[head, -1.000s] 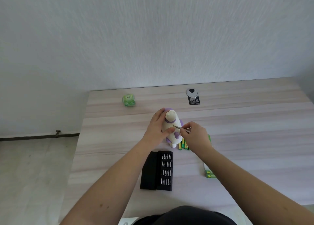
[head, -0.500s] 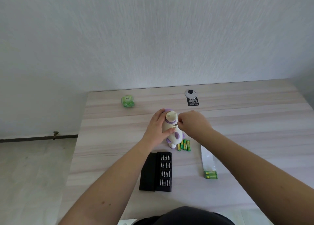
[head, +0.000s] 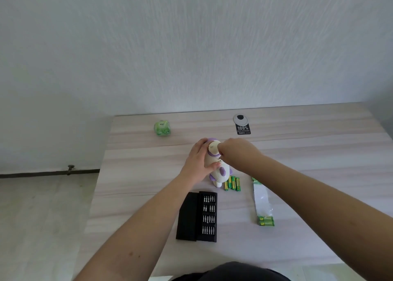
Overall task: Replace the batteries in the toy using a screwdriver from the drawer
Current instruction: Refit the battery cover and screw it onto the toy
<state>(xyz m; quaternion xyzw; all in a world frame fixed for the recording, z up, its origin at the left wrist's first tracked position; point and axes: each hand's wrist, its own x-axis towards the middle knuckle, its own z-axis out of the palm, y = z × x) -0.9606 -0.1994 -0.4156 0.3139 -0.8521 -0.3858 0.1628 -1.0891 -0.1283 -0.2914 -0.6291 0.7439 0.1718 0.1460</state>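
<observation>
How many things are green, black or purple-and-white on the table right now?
Green: 3, the round green toy, the loose batteries as one bunch, the battery pack
Black: 2, the bit case, the sticker
Purple-and-white: 1, the toy
Total: 6

Since one second ago the right hand has moved from the 4 o'clock side of the toy up to its 2 o'clock side, uncovering the batteries, and the screwdriver shaft is now hidden.
</observation>
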